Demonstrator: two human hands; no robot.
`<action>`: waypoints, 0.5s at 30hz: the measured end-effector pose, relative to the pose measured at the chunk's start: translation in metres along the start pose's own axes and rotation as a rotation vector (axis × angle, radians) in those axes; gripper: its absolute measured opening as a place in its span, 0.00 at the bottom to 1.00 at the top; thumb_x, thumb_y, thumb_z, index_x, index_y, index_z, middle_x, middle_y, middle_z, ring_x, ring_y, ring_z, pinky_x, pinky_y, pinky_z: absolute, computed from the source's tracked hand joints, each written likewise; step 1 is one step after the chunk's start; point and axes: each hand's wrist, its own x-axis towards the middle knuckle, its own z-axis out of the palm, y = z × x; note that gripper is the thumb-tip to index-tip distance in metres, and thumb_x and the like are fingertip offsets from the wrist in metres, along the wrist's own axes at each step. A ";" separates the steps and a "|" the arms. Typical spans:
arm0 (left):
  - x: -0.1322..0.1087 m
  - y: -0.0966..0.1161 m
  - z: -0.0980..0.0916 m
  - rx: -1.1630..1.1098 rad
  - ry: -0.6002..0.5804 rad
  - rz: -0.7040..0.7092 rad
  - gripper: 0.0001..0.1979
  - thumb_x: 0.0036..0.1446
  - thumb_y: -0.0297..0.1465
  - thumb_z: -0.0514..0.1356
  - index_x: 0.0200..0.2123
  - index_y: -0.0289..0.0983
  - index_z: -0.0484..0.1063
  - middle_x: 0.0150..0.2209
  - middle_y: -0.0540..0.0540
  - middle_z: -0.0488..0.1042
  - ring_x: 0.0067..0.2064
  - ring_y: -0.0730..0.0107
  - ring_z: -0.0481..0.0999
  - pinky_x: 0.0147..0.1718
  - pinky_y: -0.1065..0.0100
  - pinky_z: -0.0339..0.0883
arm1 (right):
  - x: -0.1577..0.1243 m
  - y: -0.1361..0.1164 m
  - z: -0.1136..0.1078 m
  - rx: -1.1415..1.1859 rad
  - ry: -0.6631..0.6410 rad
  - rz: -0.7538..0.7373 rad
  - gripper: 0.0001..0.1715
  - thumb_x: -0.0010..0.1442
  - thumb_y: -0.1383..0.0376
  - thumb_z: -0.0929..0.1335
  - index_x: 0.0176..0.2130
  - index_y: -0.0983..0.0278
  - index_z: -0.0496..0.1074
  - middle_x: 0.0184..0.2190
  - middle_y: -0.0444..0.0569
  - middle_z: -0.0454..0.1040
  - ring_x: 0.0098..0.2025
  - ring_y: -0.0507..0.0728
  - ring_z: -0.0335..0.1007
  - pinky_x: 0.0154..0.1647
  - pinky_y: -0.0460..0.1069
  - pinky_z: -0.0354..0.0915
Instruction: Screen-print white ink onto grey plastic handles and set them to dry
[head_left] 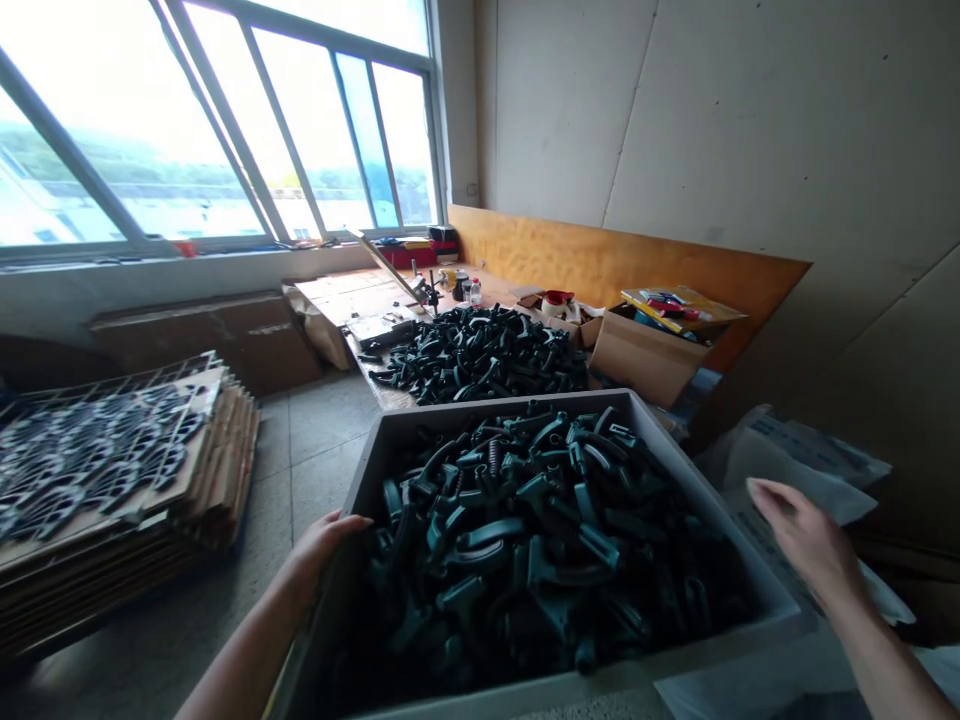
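Note:
A large grey bin [660,665] full of dark green plastic parts [517,520] fills the lower middle, some with metal springs among them. My left hand [326,548] grips the bin's left wall, with the thumb over the rim and the other fingers hidden outside it. Just off the bin's right wall is my right hand [806,530], its thumb and fingers apart and nothing between them. Beyond the bin, a heap of similar dark parts [487,350] lies on a table.
Stacked cardboard sheets with black mesh-like parts [97,450] stand at the left. An open cardboard box [649,355] is at the table's right. Clear plastic bags [795,450] lie right of the bin. Windows line the back left.

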 end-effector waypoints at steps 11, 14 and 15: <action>0.013 -0.016 -0.009 -0.024 -0.384 0.165 0.19 0.46 0.44 0.68 0.33 0.36 0.70 0.22 0.49 0.73 0.21 0.70 0.71 0.19 0.71 0.64 | -0.255 -0.044 0.094 0.535 0.393 0.473 0.43 0.44 0.41 0.71 0.52 0.63 0.67 0.47 0.55 0.71 0.46 0.65 0.70 0.39 0.57 0.70; 0.025 -0.017 -0.023 0.138 -0.500 0.284 0.24 0.50 0.53 0.62 0.27 0.38 0.65 0.19 0.54 0.64 0.20 0.75 0.64 0.16 0.75 0.54 | -0.283 -0.067 0.120 0.650 0.427 0.567 0.43 0.44 0.41 0.72 0.52 0.59 0.66 0.46 0.49 0.71 0.45 0.61 0.69 0.38 0.53 0.70; 0.032 -0.014 -0.029 0.187 -0.518 0.322 0.25 0.51 0.55 0.59 0.25 0.38 0.63 0.19 0.54 0.63 0.21 0.74 0.64 0.17 0.75 0.54 | -0.293 -0.075 0.126 0.653 0.429 0.586 0.41 0.44 0.41 0.72 0.52 0.59 0.66 0.45 0.47 0.71 0.45 0.60 0.69 0.37 0.52 0.70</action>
